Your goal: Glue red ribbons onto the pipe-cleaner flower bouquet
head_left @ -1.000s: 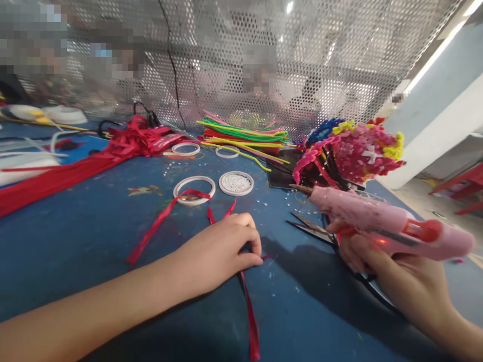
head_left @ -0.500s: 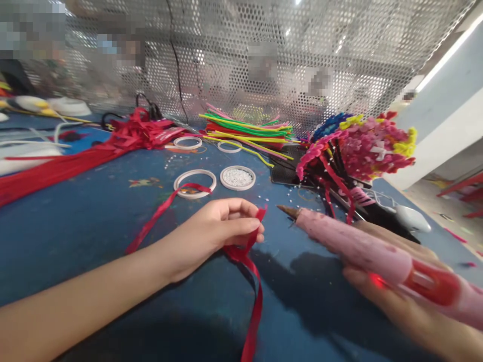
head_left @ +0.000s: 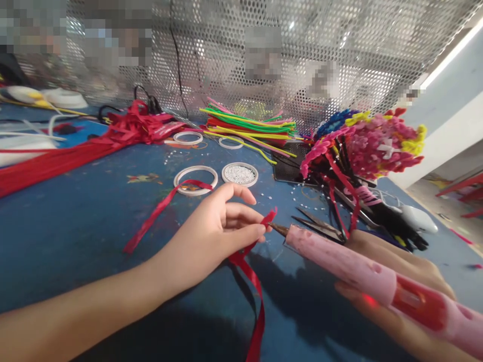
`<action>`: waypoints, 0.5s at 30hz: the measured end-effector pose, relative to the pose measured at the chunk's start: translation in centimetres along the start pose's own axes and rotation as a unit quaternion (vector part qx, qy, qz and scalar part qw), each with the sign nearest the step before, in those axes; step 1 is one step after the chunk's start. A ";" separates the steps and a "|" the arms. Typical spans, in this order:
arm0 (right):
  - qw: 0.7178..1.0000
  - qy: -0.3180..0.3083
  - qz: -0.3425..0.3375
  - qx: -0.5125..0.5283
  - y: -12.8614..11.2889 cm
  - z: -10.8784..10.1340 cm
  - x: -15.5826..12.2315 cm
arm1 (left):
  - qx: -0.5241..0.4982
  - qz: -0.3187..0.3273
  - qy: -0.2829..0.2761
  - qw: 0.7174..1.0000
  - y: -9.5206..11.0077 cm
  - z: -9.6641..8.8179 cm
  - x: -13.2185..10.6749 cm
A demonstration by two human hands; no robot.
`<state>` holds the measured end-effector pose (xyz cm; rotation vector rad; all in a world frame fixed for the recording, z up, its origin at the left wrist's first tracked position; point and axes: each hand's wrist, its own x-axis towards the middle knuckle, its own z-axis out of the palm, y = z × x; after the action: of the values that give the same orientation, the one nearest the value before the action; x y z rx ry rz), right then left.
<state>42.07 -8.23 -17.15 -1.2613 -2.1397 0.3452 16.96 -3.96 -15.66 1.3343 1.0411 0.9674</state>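
Observation:
Pinched between the thumb and fingers of my left hand is a red ribbon; its short end sticks up past the fingertips and its long tail hangs down toward the front. My right hand grips a pink glue gun with a red window and a glowing red light. The gun's brown nozzle tip meets the ribbon's end at my left fingertips; whether glue comes out is too small to tell. Another red ribbon piece lies over a white ring beyond my left hand.
A round dish of white beads sits ahead. Scissors lie open near my right hand, by fuzzy craft flowers. Colored pipe cleaners and a red ribbon bundle line the back, before a perforated metal screen.
The glue gun has moved left and slightly down, so its nozzle now touches the ribbon's end. My left index finger has lifted away from the ribbon. The scissors have come into clearer view.

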 end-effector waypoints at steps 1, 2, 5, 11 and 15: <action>0.999 -0.032 -0.026 -0.012 -0.6 -0.4 1.3 | 0.002 0.001 0.000 1.000 0.0 0.0 0.0; 0.998 -0.032 -0.050 -0.018 -1.2 -0.7 2.3 | 0.004 0.003 0.000 1.000 0.0 0.0 0.0; 0.994 -0.028 -0.100 -0.042 -2.0 -1.3 3.2 | 0.005 0.006 -0.004 1.000 0.0 -0.1 0.0; 0.980 -0.035 -0.159 -0.118 -1.7 -1.3 2.2 | 0.003 0.012 -0.007 1.000 0.0 -0.1 -0.1; 0.979 -0.028 -0.139 -0.148 -1.6 -1.4 2.2 | 0.008 0.000 -0.001 1.000 0.3 0.0 -0.3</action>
<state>41.01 -7.26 -14.42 -1.0927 -2.4435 -0.0613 16.89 -4.26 -15.32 1.3478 1.0488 0.9610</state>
